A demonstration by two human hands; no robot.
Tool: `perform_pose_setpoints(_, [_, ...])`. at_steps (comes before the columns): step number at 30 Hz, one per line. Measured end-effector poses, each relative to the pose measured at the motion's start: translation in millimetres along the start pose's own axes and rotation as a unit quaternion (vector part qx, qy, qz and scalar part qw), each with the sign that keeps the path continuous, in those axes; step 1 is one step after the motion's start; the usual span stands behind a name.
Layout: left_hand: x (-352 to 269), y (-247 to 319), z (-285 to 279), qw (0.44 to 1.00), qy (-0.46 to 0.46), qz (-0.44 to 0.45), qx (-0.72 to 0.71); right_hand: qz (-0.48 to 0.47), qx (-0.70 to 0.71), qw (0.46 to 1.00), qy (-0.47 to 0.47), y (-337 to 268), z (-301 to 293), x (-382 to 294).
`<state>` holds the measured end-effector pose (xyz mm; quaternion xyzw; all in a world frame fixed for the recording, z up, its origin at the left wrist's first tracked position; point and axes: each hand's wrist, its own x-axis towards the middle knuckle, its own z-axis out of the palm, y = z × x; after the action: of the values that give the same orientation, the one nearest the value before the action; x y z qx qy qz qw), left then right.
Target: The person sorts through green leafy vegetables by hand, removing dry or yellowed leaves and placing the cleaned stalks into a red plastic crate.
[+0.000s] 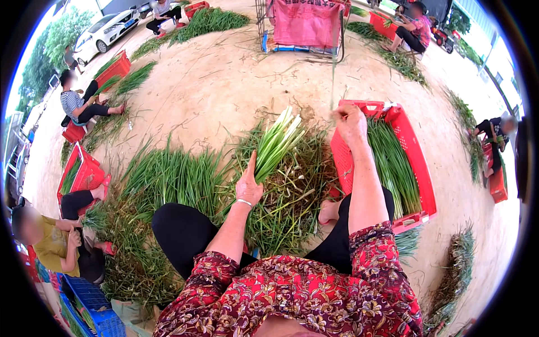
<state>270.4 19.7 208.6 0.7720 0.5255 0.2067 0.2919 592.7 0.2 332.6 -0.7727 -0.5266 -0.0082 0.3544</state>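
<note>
My left hand (249,189) is closed around a bunch of scallions (276,147), their pale white ends pointing away from me and their green leaves towards me. Raised over the left edge of a red plastic crate, my right hand (351,124) has its fingers pinched together. A thin, blurred greenish strand (334,76) runs from those fingertips towards the far side. The red crate (414,164) stands by my right leg, with long green scallions (393,168) laid lengthwise in it. Beneath my left hand lies a heap of loose leaves and dry trimmings (286,202).
Untrimmed scallions (172,177) lie ahead of my left knee. A person (54,240) sits at the left beside a red crate (86,172) and a blue crate (97,307). Other people sit around the concrete floor. A metal-framed cart (307,25) with pink sacking stands ahead.
</note>
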Motion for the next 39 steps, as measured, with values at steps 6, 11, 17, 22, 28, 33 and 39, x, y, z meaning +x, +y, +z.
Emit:
perform_pose_setpoints(6, [-7, 18, -3, 0.998, 0.006, 0.040, 0.052, -0.052, 0.013, 0.997, -0.062, -31, 44, -21])
perform_pose_setpoints(11, [-12, 28, -6, 0.995, 0.027, 0.065, 0.077, 0.053, 0.248, 0.955, -0.156, -49, 36, -30])
perform_pose_setpoints(17, [-3, 25, -14, 0.971, 0.152, 0.136, 0.123, 0.068, 0.448, 0.889, -0.064, -38, 42, -32])
perform_pose_setpoints(22, [5, 6, -24, 0.940, 0.264, 0.176, 0.127, 0.154, 0.582, 0.798, -0.009, -50, 8, -25])
perform_pose_setpoints(28, [11, 2, -37, 0.913, 0.320, 0.236, 0.093, 0.088, 0.467, 0.871, -0.122, -10, 1, -16])
perform_pose_setpoints(33, [11, 6, -52, 0.895, 0.327, 0.288, 0.096, -0.009, -0.171, 0.971, -0.167, -9, 9, -39])
perform_pose_setpoints(39, [9, 21, -59, 0.875, 0.336, 0.330, 0.113, -0.001, 0.274, 0.962, 0.001, 5, -12, -3])
